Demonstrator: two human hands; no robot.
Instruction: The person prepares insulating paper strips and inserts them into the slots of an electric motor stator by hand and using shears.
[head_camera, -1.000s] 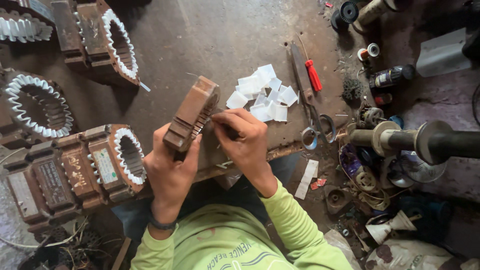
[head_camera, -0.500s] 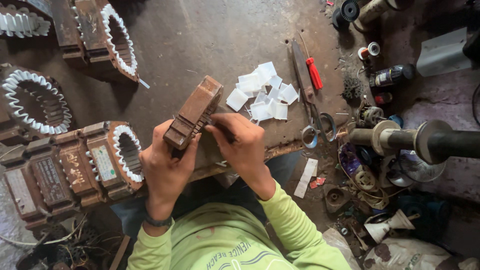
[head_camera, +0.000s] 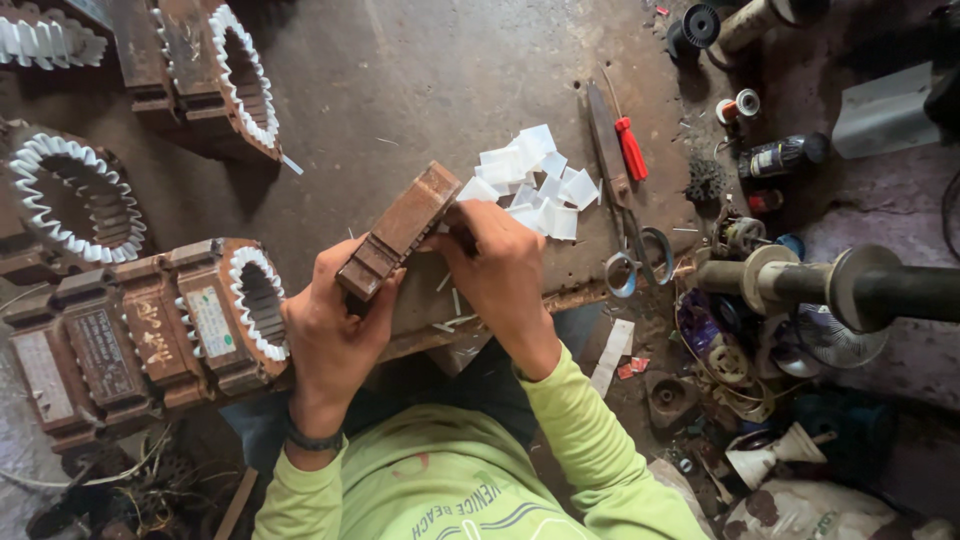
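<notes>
holding the brown stator (head_camera: 400, 232) tilted over the bench (head_camera: 380, 90), my left hand (head_camera: 335, 335) stays clamped round its lower end. my right hand (head_camera: 500, 275) is curled shut against its face, though i cannot tell what it pinches. since half a second ago i see the stator and both hands almost unmoved. white paper slips (head_camera: 535, 180) lie just beyond, scissors (head_camera: 625, 215) nearby.

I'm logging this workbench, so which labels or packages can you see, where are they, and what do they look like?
Nameplates: pale rectangles on the brown stator housings beside the left hand.
Small bottle: dark, lying at right, with a light label band.
Shirt print: dark lettering on the lime-green shirt, bottom centre.
No screens or signs.
</notes>
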